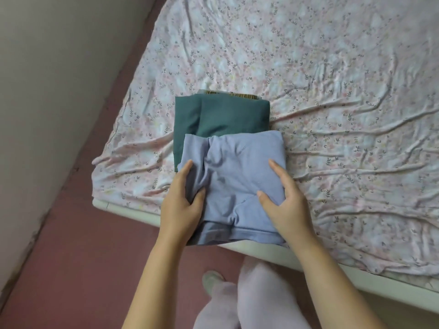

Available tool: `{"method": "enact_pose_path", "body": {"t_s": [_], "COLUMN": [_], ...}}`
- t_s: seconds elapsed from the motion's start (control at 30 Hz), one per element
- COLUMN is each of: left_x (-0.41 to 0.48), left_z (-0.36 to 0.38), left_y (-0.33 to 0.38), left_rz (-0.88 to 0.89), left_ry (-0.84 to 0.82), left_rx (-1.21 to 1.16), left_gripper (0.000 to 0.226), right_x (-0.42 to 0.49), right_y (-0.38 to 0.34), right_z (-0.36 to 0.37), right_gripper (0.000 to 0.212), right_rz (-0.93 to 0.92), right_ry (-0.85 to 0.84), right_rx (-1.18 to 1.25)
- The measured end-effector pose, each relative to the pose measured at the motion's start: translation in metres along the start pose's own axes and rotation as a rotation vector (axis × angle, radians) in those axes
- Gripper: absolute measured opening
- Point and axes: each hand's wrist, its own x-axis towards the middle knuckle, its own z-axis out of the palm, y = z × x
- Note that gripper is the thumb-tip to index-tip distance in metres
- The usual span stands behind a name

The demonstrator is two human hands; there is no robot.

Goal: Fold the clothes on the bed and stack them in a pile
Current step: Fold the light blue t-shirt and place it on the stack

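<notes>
Your left hand (183, 200) and right hand (282, 203) clamp the folded lavender garment (235, 167) by its sides, thumbs on top. It sits half on the teal garment (221, 115) and overhangs the near edge of the bed (332, 103). Released here, it may slide off and unfold.

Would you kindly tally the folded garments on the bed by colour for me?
lavender folded garment: 1
teal folded garment: 1
brown patterned garment, only its edge showing: 1
Total: 3
</notes>
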Motion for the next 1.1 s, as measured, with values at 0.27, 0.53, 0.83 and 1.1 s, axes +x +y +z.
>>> {"method": "enact_pose_path", "body": {"t_s": [0.27,0.53,0.83,1.1], "left_x": [0.107,0.177,0.231,0.215], "left_z": [-0.018,0.025,0.034,0.043], "left_y": [0.020,-0.060,-0.046,-0.058], "left_rz": [0.330,0.033,0.084,0.164], "left_ry": [0.104,-0.146,-0.157,-0.149], "left_rx": [-0.006,0.035,-0.150,0.079], "left_gripper": [0.048,0.056,0.069,0.071], "right_x": [0.103,0.156,0.185,0.160], "right_y": [-0.014,0.070,0.064,0.065], "right_z": [0.018,0.056,0.065,0.069], "right_gripper": [0.054,0.061,0.060,0.063], "right_rz": [-0.204,0.018,-0.059,0.019], "right_ry": [0.148,0.012,0.193,0.199], "right_rx": [-0.007,-0.102,-0.128,-0.157]}}
